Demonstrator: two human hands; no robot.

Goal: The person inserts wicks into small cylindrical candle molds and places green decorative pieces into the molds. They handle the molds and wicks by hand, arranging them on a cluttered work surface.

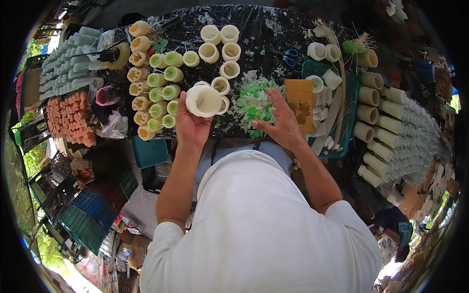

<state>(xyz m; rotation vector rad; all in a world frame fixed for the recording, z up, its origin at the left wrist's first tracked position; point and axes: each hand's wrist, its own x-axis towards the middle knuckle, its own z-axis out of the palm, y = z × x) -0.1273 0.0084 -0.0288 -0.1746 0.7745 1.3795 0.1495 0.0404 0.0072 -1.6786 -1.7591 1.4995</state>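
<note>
My left hand [192, 128] grips a cream-white hollow wax candle [204, 101] by its side, with the candle's round opening facing up. At the right, my right hand [282, 119] is open, its thumb and fingers apart over the edge of a heap of green and white wax scraps [251, 97]. Nothing shows between those fingers. Beyond the held candle stand several similar white hollow candles [210, 35]; it partly covers the nearest ones. Left of them are rows of light-green candles [173, 59] with wicks.
Yellowish candles [140, 28] line the left side. A tan rectangular block [299, 105] lies by a green tray [348, 132] holding white wax pieces. Blue-handled scissors [290, 57] rest farther back. Cream cylinders [372, 80] stack at the right, pink pieces [71, 117] at the left.
</note>
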